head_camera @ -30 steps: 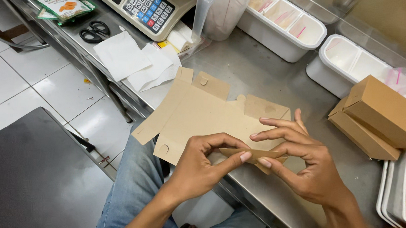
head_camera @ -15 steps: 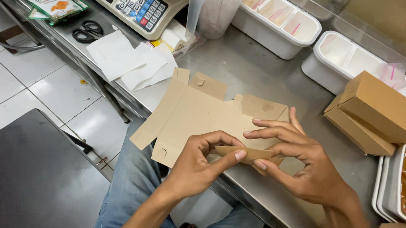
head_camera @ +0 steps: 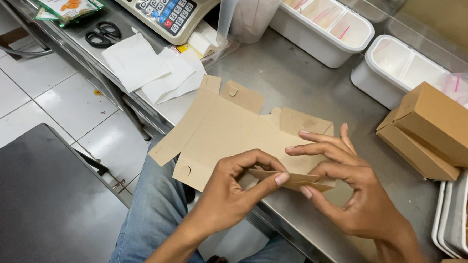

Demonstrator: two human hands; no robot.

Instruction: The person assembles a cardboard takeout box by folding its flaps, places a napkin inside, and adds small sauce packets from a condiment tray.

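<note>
A flat, die-cut brown cardboard box blank (head_camera: 229, 128) lies on the brushed steel tabletop (head_camera: 299, 79), its long axis running from the near left edge toward the far right. The left hand (head_camera: 231, 192) pinches a folded side flap (head_camera: 290, 179) between thumb and fingers; the right hand (head_camera: 355, 192) pinches the same flap's other end. Two assembled brown boxes (head_camera: 434, 129) sit stacked well to the right.
</note>
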